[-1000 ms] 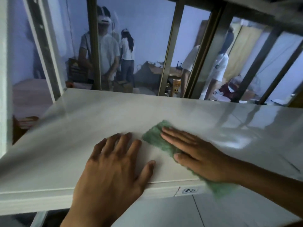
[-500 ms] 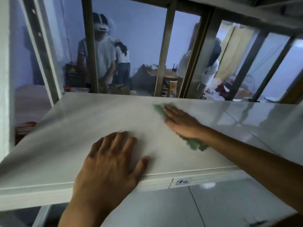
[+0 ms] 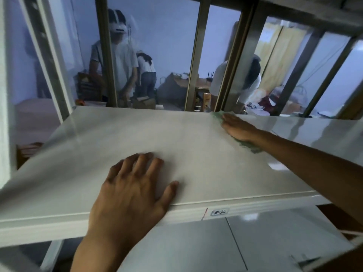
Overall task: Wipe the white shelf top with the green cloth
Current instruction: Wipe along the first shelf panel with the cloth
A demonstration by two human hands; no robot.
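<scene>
The white shelf top (image 3: pixel 137 138) fills the middle of the head view. My right hand (image 3: pixel 238 128) lies flat on the green cloth (image 3: pixel 247 145), pressing it down at the shelf's far edge, right of centre. Only the cloth's tips show, one past my fingertips (image 3: pixel 216 115) and one under my wrist. My left hand (image 3: pixel 133 195) rests flat on the near part of the shelf, fingers spread, thumb at the front edge, holding nothing.
Metal uprights (image 3: pixel 193 54) rise along the shelf's back edge and a white post (image 3: pixel 4 91) stands at the left. A lower shelf (image 3: pixel 196 244) lies beneath. Several people (image 3: pixel 121 61) stand in the room behind.
My right hand has pushed the green cloth from near the front edge away to the shelf's far edge. My left hand has stayed in place on the near part.
</scene>
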